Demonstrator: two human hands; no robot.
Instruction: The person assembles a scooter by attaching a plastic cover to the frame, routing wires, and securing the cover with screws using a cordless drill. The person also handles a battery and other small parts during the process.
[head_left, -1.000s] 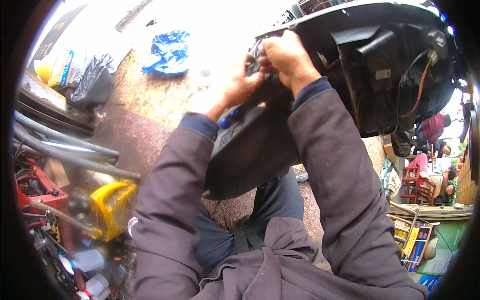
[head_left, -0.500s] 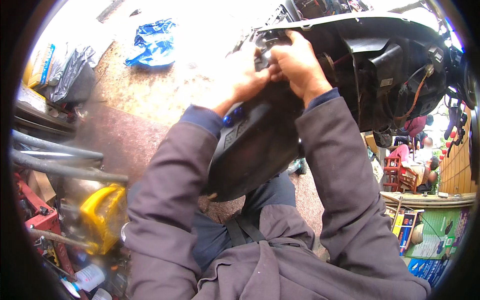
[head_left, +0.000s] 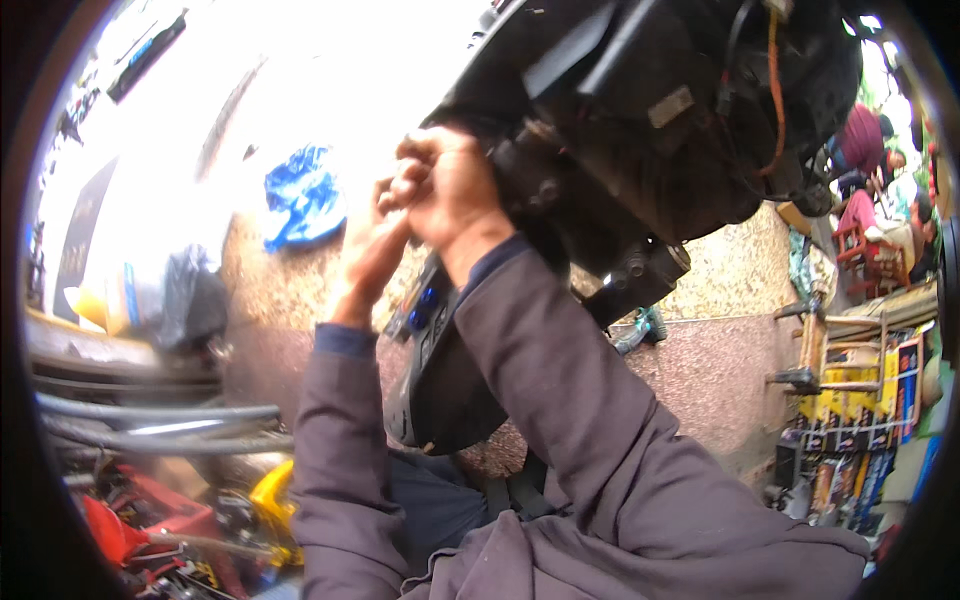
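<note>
Left hand and right hand curl together at eleven o'clock, perhaps steadying the black panel; I cannot tell what's gripped.

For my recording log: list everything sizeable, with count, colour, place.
Machine body: one, black, upper right
Panel: one, black, lower centre
Crumpled plastic: one, blue, floor left
Bag: one, dark, left
Tubes: at least two, grey, left
Plastic piece: one, yellow, lower left
Clutter: uncountable, partly red, lower left
Wooden frame: one, brown, right
Packages: several, mixed, right
People: several, varied clothing, far right
Sleeves: two, brownish, centre
Left grip and right grip: two, bare, upper centre
</note>
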